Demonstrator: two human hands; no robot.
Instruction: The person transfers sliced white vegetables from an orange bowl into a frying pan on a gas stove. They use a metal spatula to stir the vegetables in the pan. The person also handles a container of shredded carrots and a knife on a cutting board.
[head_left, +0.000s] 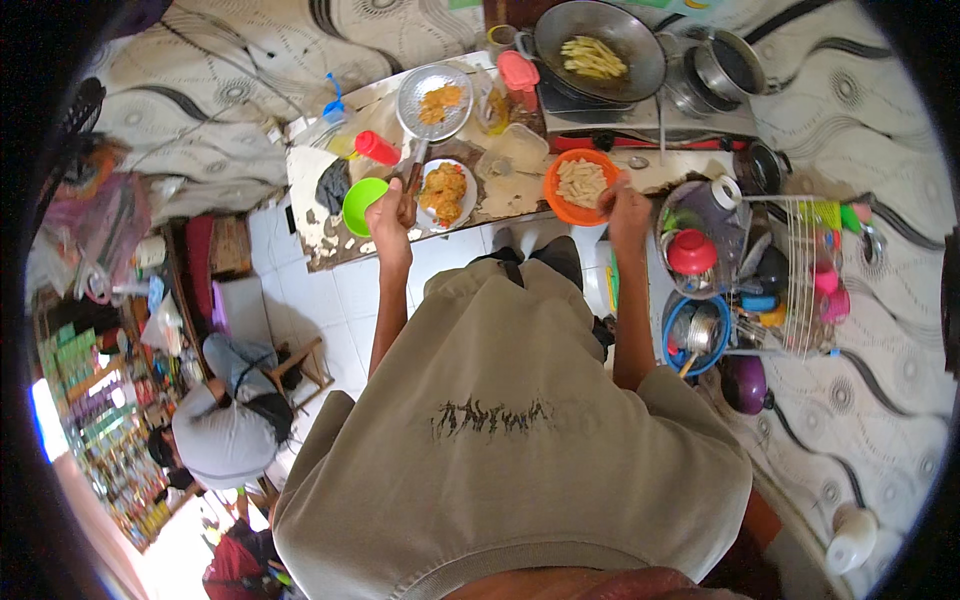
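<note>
My left hand (391, 221) grips a lime-green plastic bowl (360, 201) by its right rim, above the near edge of the worn countertop. Just right of that hand, a white plate (466, 202) carries golden-brown fried food (442, 191). My right hand (628, 214) is at the right rim of an orange plastic bowl (555, 206), its fingers curled and slightly blurred. Pale cut sticks, likely potato (580, 182), lie in that bowl. Whether the right fingers hold a stick or the rim cannot be told. A perforated metal skimmer (409, 101) with orange-brown fried bits lies behind the plate.
A wok (637, 75) with yellow sticks sits on the gas stove (712, 124), beside stacked pots (727, 67). Right of me are a basin of dishes (664, 247), a blue tub (675, 364) and a wire rack (799, 277). Another person (225, 431) sits at left, near shelves.
</note>
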